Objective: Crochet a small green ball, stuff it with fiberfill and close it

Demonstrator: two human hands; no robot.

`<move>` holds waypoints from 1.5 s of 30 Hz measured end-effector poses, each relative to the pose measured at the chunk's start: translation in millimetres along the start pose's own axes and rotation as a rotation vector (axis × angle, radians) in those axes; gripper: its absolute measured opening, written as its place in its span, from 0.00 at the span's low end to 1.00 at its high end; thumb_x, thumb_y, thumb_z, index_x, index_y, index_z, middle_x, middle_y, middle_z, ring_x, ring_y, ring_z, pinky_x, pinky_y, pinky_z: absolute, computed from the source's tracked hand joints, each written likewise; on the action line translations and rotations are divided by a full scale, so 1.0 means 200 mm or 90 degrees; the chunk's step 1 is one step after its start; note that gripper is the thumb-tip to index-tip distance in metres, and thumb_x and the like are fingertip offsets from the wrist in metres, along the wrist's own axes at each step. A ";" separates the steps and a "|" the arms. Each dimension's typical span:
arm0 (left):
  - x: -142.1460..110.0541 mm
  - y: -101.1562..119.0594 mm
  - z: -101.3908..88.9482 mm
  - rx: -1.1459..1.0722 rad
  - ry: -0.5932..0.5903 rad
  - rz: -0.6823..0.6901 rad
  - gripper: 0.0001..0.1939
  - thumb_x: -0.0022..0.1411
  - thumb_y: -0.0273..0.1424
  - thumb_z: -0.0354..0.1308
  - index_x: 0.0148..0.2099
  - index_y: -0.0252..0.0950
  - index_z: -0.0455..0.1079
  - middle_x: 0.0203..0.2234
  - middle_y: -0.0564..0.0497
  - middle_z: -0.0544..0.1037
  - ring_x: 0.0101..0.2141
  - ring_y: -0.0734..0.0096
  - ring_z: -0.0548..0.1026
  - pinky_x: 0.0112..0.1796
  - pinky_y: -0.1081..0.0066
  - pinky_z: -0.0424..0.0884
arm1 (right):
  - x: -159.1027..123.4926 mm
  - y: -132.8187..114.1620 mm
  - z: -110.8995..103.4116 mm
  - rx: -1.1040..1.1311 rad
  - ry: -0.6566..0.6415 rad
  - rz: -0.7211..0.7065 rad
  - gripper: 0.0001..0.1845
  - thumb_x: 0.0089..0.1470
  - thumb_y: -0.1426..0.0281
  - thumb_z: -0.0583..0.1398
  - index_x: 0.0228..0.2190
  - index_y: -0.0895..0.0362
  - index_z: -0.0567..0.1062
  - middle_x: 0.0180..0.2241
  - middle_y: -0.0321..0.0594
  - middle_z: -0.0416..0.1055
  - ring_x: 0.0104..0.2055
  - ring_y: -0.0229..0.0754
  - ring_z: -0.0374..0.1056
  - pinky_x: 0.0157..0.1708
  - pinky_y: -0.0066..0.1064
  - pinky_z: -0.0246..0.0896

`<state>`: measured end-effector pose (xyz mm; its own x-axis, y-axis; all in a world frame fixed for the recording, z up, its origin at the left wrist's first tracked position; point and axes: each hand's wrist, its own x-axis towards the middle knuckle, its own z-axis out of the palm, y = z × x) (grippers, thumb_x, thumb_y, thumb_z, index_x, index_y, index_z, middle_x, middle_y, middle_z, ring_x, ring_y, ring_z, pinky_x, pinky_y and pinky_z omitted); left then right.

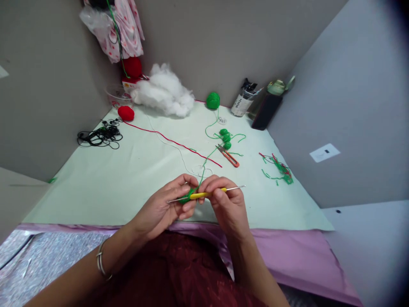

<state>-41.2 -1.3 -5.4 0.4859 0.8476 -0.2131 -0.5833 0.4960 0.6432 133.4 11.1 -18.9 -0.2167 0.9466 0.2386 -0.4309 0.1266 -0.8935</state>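
Observation:
Near the front edge of the table, my left hand [174, 198] is closed around a small green crocheted piece [185, 198], which its fingers partly cover. Between thumb and fingers, my right hand [226, 200] grips a crochet hook with a yellow handle [200, 195]. One metal end of the hook lies across the green piece; the other sticks out to the right. A strand of green yarn [203, 168] runs from the hands up the table toward a green yarn ball [212, 101]. Exactly how the hook's tip sits in the stitches is too small to tell.
Orange-handled snips [229, 157] lie beside small green crocheted pieces [226, 138]. Yarn scraps [283, 170] are at the right, tangled black cord [101, 135] at the left. White stuffing [166, 91], a red yarn ball [126, 113], a pen cup [242, 104] and a dark bottle [267, 108] stand farther back.

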 end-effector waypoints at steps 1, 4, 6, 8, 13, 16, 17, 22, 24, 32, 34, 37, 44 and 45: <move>0.00 0.01 0.01 -0.001 -0.004 0.012 0.05 0.71 0.30 0.59 0.45 0.34 0.71 0.32 0.50 0.72 0.25 0.80 0.64 0.26 0.79 0.63 | 0.00 0.00 0.00 -0.005 -0.016 -0.002 0.07 0.61 0.63 0.68 0.34 0.52 0.83 0.34 0.38 0.77 0.33 0.40 0.74 0.36 0.34 0.71; 0.00 0.03 0.02 -0.003 -0.022 0.026 0.05 0.71 0.30 0.60 0.45 0.33 0.72 0.29 0.53 0.69 0.26 0.78 0.65 0.26 0.79 0.64 | 0.00 -0.02 -0.01 -0.008 -0.032 -0.015 0.05 0.62 0.65 0.66 0.35 0.51 0.83 0.35 0.39 0.77 0.36 0.41 0.74 0.36 0.34 0.70; 0.00 0.04 0.03 -0.003 -0.034 0.026 0.05 0.71 0.30 0.60 0.46 0.34 0.72 0.28 0.53 0.69 0.26 0.78 0.65 0.26 0.79 0.64 | 0.00 -0.03 -0.01 -0.009 -0.037 -0.022 0.05 0.63 0.66 0.66 0.36 0.51 0.83 0.35 0.39 0.77 0.36 0.42 0.74 0.37 0.34 0.70; 0.01 0.05 0.03 -0.003 -0.041 0.024 0.05 0.71 0.30 0.60 0.46 0.34 0.72 0.28 0.53 0.69 0.26 0.77 0.65 0.26 0.78 0.64 | 0.00 -0.03 -0.01 -0.011 -0.042 -0.025 0.05 0.63 0.66 0.66 0.36 0.51 0.83 0.36 0.39 0.77 0.36 0.41 0.74 0.37 0.35 0.70; 0.01 0.05 0.03 0.010 -0.043 0.030 0.05 0.70 0.31 0.61 0.45 0.34 0.73 0.29 0.52 0.69 0.26 0.77 0.65 0.26 0.78 0.64 | -0.01 -0.04 -0.02 -0.032 -0.038 -0.020 0.05 0.62 0.64 0.67 0.35 0.51 0.83 0.36 0.40 0.78 0.35 0.41 0.74 0.38 0.36 0.71; 0.01 0.04 0.01 0.037 -0.031 0.038 0.06 0.70 0.32 0.61 0.44 0.34 0.74 0.30 0.52 0.69 0.26 0.76 0.66 0.27 0.76 0.64 | -0.01 -0.04 -0.03 -0.054 -0.038 -0.024 0.05 0.62 0.65 0.67 0.35 0.50 0.84 0.36 0.39 0.78 0.35 0.41 0.73 0.39 0.36 0.72; 0.01 0.04 0.00 0.051 -0.024 0.044 0.07 0.70 0.33 0.62 0.45 0.35 0.75 0.30 0.52 0.69 0.26 0.76 0.66 0.27 0.76 0.65 | -0.01 -0.05 -0.04 -0.064 -0.040 -0.028 0.04 0.63 0.65 0.66 0.36 0.50 0.84 0.36 0.39 0.78 0.35 0.41 0.73 0.39 0.36 0.72; 0.01 0.04 -0.04 0.129 0.020 0.075 0.12 0.68 0.39 0.65 0.41 0.35 0.75 0.32 0.52 0.70 0.25 0.78 0.65 0.27 0.75 0.63 | 0.00 -0.08 -0.07 -0.128 -0.045 -0.056 0.05 0.63 0.68 0.66 0.38 0.49 0.84 0.39 0.40 0.78 0.39 0.41 0.74 0.42 0.37 0.72; 0.01 0.04 -0.05 0.158 0.028 0.058 0.14 0.66 0.42 0.66 0.39 0.35 0.74 0.28 0.54 0.68 0.24 0.78 0.63 0.26 0.76 0.61 | 0.01 -0.09 -0.08 -0.148 -0.047 -0.051 0.04 0.63 0.68 0.66 0.38 0.49 0.84 0.40 0.40 0.78 0.40 0.42 0.74 0.43 0.38 0.73; 0.03 0.01 -0.08 0.225 0.061 0.018 0.16 0.66 0.43 0.66 0.36 0.36 0.71 0.26 0.55 0.69 0.23 0.79 0.61 0.25 0.77 0.59 | 0.01 -0.13 -0.08 -0.182 -0.063 -0.048 0.05 0.63 0.68 0.66 0.40 0.48 0.84 0.40 0.40 0.78 0.46 0.43 0.74 0.50 0.41 0.72; 0.03 0.01 -0.08 0.230 0.066 0.019 0.17 0.66 0.43 0.67 0.35 0.36 0.70 0.25 0.56 0.69 0.23 0.79 0.61 0.24 0.78 0.59 | 0.00 -0.13 -0.08 -0.177 -0.062 -0.037 0.05 0.63 0.67 0.66 0.41 0.48 0.84 0.41 0.40 0.78 0.47 0.44 0.74 0.50 0.41 0.72; 0.04 0.01 -0.08 0.226 0.093 0.032 0.18 0.64 0.43 0.69 0.34 0.36 0.70 0.23 0.57 0.67 0.21 0.80 0.58 0.22 0.79 0.57 | 0.00 -0.12 -0.09 -0.161 -0.018 -0.027 0.08 0.61 0.64 0.68 0.43 0.48 0.83 0.43 0.40 0.80 0.46 0.44 0.76 0.48 0.40 0.75; 0.05 0.01 -0.09 0.208 0.115 0.023 0.21 0.61 0.44 0.70 0.30 0.35 0.67 0.23 0.57 0.63 0.21 0.81 0.55 0.20 0.80 0.56 | 0.03 -0.13 -0.12 -0.093 0.170 -0.070 0.06 0.58 0.64 0.69 0.32 0.53 0.83 0.32 0.38 0.81 0.29 0.39 0.76 0.34 0.35 0.77; 0.05 0.00 -0.09 0.206 0.115 0.019 0.21 0.61 0.44 0.71 0.30 0.35 0.67 0.23 0.57 0.63 0.20 0.81 0.54 0.20 0.80 0.56 | 0.04 -0.13 -0.12 -0.095 0.172 -0.066 0.06 0.58 0.64 0.70 0.32 0.53 0.83 0.32 0.38 0.81 0.29 0.40 0.77 0.34 0.35 0.77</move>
<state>-48.2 11.0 -20.5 0.3324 0.8950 -0.2975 -0.3454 0.4090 0.8446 163.4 21.7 -3.0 0.0703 0.9683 0.2395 -0.3016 0.2495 -0.9202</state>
